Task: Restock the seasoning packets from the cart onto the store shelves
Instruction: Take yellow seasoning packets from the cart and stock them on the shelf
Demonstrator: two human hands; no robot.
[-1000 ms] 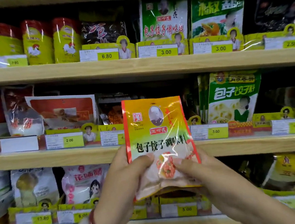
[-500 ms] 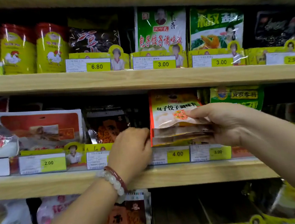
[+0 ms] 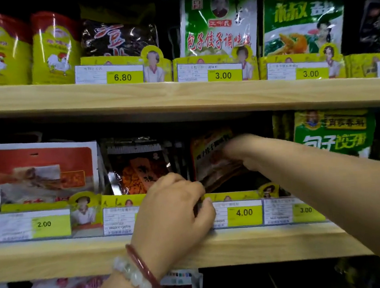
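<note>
Right hand [image 3: 242, 153] is curled round the packet [image 3: 210, 158], held tilted inside the middle shelf [image 3: 57, 256] slot above the 4.00 tag [image 3: 244, 212]. Left hand [image 3: 174, 213], fingers curled, pinches the packet's lower corner.

Upper shelf, price tags read left to right: "6.80" on the yellow tag [image 3: 122, 77] below the dark packet [image 3: 117, 39]; "3.00" on the tag [image 3: 223, 75] below the green-and-white packet [image 3: 218, 23], on which red "包子饺子调味料" is printed; "3.00" on the tag [image 3: 310, 73] at upper right. Middle shelf: "2.00" on the tag [image 3: 44, 224] at left; "4.00" on the tag [image 3: 244, 212] at centre; "3.00" on the tag [image 3: 305, 210] beside it; "包子饺子" is read on the green packet [image 3: 333, 132] at right.
</note>
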